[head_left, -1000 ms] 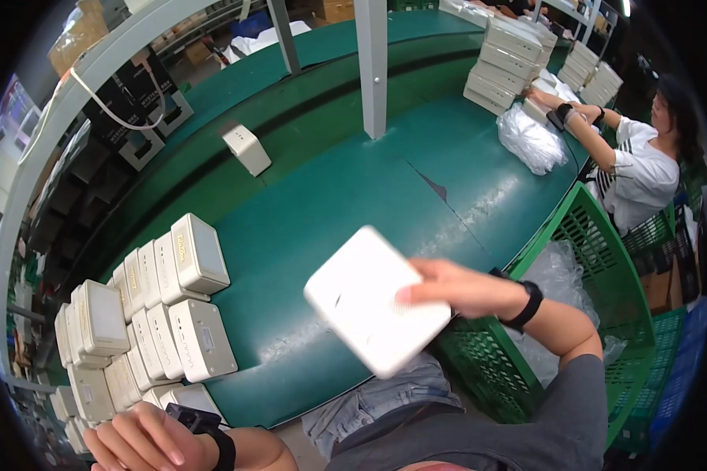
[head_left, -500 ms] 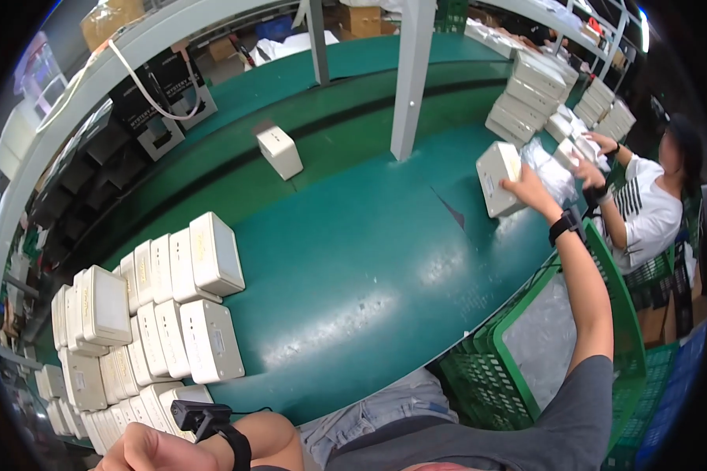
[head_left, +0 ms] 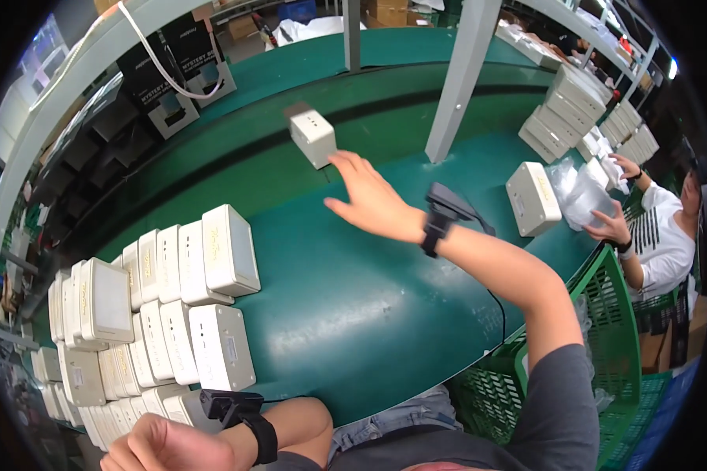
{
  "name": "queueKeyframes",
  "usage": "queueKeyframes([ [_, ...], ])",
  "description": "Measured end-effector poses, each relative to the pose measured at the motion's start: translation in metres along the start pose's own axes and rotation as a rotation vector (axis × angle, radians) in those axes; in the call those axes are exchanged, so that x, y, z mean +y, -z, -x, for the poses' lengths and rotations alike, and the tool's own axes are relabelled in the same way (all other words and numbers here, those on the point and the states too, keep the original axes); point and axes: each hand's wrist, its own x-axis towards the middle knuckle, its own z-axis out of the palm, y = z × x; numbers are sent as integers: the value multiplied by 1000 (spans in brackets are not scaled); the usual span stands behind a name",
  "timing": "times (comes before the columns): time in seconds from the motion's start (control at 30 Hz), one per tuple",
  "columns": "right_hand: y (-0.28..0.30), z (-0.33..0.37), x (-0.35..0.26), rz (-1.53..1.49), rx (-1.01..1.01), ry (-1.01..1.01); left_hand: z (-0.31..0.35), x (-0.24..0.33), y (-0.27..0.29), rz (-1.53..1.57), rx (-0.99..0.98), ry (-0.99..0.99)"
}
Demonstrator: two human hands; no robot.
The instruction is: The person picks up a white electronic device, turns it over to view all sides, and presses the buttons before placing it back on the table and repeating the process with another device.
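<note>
Head view: holding right hand (head_left: 377, 204) spread and empty beside far box (head_left: 314, 140), at far side of counter (head_left: 353, 314); cannot tell if touching. Holding left hand (head_left: 173, 446) half-curled near stacked boxes (head_left: 228, 255); cannot tell if gripping. Already set apart near co-worker (head_left: 658, 235): right box (head_left: 534, 198). Left, apparently: many stacked.

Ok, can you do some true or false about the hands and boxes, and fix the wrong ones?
1. The person's open right hand is beside a cream, round-cornered box. True.
2. The person's other hand grips a box. False: no box shows in the left hand.
3. More cream boxes stand in rows at the left. True.
4. A red crate stands at the right. False: it is a green, slotted plastic crate.
5. A co-worker's hand touches crinkly clear plastic. True.
</note>
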Motion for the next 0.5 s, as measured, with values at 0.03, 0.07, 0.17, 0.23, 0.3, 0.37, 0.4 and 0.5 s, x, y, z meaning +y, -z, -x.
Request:
queueKeyframes([
  [0.03, -13, -19, 4, -19, 38, -45, -1, 1, 2, 12, -7, -20],
  [0.07, -24, -38, 5, 27, 83, -66, -3, 1, 4, 30, -13, -39],
  [0.17, -52, -84, 27, 198, 318, -52, 1, -6, 4, 41, -18, -14],
  [0.23, -73, -109, 36, 221, 353, -140, 1, -5, -1, 2, -40, -33],
  [0.3, -77, -117, 58, 243, 397, -207, 6, -13, -6, 88, -4, -37],
  [0.37, -71, -115, 78, 22, 284, -342, 7, -19, -11, 251, 49, -61],
  [0.4, -66, -114, 84, -90, 233, -404, 5, -22, -9, 264, 45, -59],
  [0.5, -46, -103, 88, -433, 272, -605, -1, -23, 3, 184, -163, 127],
])
